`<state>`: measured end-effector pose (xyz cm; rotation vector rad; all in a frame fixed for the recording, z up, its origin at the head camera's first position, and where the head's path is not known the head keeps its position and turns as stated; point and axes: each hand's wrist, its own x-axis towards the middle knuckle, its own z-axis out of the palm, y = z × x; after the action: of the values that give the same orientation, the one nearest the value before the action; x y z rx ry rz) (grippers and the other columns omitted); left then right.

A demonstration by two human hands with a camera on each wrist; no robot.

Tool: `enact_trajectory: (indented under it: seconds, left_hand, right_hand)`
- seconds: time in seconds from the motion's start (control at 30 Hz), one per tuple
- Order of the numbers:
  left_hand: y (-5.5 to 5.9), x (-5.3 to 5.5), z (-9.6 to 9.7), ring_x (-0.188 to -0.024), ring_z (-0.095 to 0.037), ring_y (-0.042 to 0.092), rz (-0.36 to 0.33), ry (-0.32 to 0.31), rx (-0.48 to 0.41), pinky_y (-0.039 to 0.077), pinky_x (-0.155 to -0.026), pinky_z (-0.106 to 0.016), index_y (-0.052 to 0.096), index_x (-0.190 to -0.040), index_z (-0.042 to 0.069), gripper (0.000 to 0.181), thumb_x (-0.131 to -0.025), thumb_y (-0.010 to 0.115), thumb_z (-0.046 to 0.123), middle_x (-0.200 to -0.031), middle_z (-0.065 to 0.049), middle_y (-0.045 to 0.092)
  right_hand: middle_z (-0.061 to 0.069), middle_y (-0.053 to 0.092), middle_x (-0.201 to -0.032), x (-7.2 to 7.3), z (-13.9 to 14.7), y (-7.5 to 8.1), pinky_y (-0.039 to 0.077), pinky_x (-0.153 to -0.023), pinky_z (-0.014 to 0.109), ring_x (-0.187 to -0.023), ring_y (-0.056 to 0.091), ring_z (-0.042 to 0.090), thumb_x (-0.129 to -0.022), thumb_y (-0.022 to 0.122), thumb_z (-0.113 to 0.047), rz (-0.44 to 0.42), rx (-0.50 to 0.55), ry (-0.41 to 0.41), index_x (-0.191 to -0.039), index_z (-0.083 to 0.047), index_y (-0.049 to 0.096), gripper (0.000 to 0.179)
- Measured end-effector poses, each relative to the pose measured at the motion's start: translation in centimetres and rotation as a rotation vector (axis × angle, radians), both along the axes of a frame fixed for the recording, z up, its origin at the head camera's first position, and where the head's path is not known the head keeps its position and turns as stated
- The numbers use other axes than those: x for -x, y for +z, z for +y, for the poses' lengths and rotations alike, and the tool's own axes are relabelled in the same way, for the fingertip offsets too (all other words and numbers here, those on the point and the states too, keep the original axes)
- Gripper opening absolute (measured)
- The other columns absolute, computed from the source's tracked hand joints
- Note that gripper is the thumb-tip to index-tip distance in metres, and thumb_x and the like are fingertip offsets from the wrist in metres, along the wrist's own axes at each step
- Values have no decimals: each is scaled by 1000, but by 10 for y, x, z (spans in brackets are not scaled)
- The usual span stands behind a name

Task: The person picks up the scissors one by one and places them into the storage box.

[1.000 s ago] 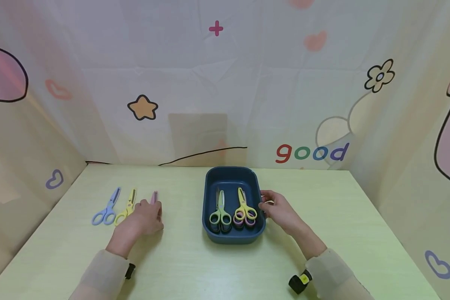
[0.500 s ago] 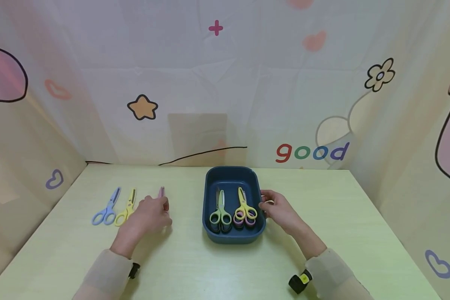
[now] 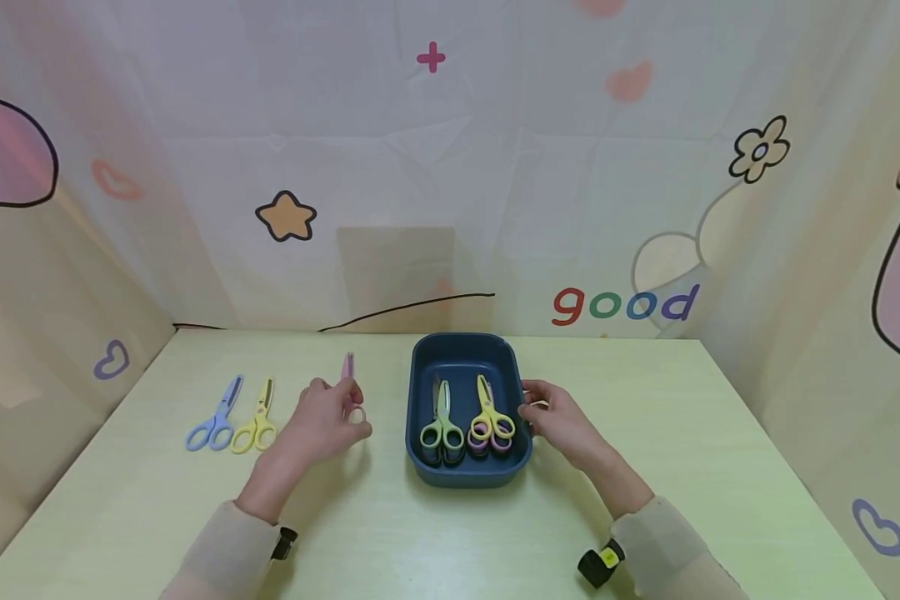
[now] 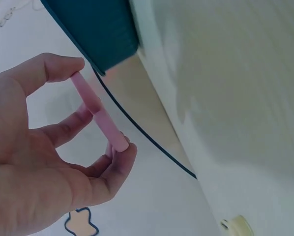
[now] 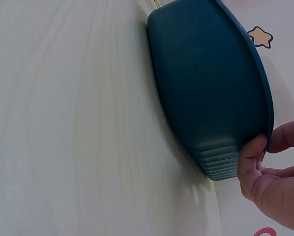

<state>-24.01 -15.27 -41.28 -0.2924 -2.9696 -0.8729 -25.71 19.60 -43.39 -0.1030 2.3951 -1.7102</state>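
Note:
Pink scissors (image 3: 348, 367) are pinched by their handle loops in my left hand (image 3: 317, 421), blade pointing away, left of the dark blue bin. The left wrist view shows the pink handle (image 4: 110, 130) between thumb and fingertips, held above the table. My right hand (image 3: 566, 425) grips the right wall of the bin (image 3: 461, 477), thumb outside and fingers at the rim (image 5: 265, 83). Inside the bin, green scissors (image 3: 442, 429) lie on the left over a darker pair. Beside them, yellow scissors (image 3: 486, 412) rest on top of pink-handled scissors (image 3: 500, 442).
On the table's left side lie blue scissors (image 3: 213, 421) and yellow scissors (image 3: 257, 425), blades pointing away. A printed curtain (image 3: 420, 167) closes off the back and sides. The pale table (image 3: 390, 542) stretches in front of the bin.
My left hand has moved right and a little away from me with the pink scissors, leaving the yellow pair on the table uncovered. The right hand and the bin have stayed put.

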Motion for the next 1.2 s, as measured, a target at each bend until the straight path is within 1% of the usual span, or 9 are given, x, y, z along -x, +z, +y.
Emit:
enact_trajectory:
  seconds: [0.2,0.3,0.43,0.6,0.83,1.0,1.2]
  left_hand:
    - [9,-6,13,-97,-32,47,41,-14,-22,41,-69,-39,63,-107,8,28,-83,73,18,-81,-5,53]
    - [12,-7,18,-98,-32,47,54,-22,-34,41,-69,-39,63,-108,8,29,-83,74,18,-79,-4,53]
    - [13,-5,25,-98,-31,48,55,-38,-57,42,-69,-38,64,-108,8,30,-82,74,19,-80,-5,54]
    - [14,-5,34,-99,-31,49,66,-43,-77,44,-69,-39,64,-108,9,29,-83,76,19,-87,-7,54]
    - [19,-7,48,-100,-30,48,104,-74,-108,44,-70,-38,65,-108,11,28,-85,76,21,-88,-8,52]
    - [21,-6,59,-100,-29,47,99,-96,-109,47,-70,-37,66,-108,11,28,-85,78,20,-95,-9,52]
    - [20,-6,71,-98,-27,45,81,-135,-101,47,-67,-33,65,-110,11,28,-86,78,18,-95,-9,50]
  right_hand:
    - [19,49,-119,0,0,2,54,-80,29,-104,52,31,-104,50,-3,-6,3,-2,-149,8,40,47]
    - [19,49,-119,-1,-1,2,54,-79,29,-103,53,31,-104,50,-3,-6,5,-3,-149,9,41,47]
    - [19,49,-120,-2,-1,3,54,-78,30,-103,52,31,-104,51,-4,-11,2,-6,-149,9,40,48]
    - [19,49,-120,-2,-1,3,55,-78,30,-103,52,31,-104,51,-4,-10,6,-6,-149,9,40,48]
    - [20,49,-120,-2,-1,3,54,-79,28,-104,52,31,-104,50,-4,-7,10,-2,-149,9,40,48]
    - [20,49,-120,-1,-2,3,54,-80,28,-104,52,31,-104,50,-3,-14,10,-4,-149,9,40,48]
    - [20,48,-120,-2,-2,4,54,-78,27,-104,51,31,-104,50,-3,-25,10,0,-149,9,39,48]
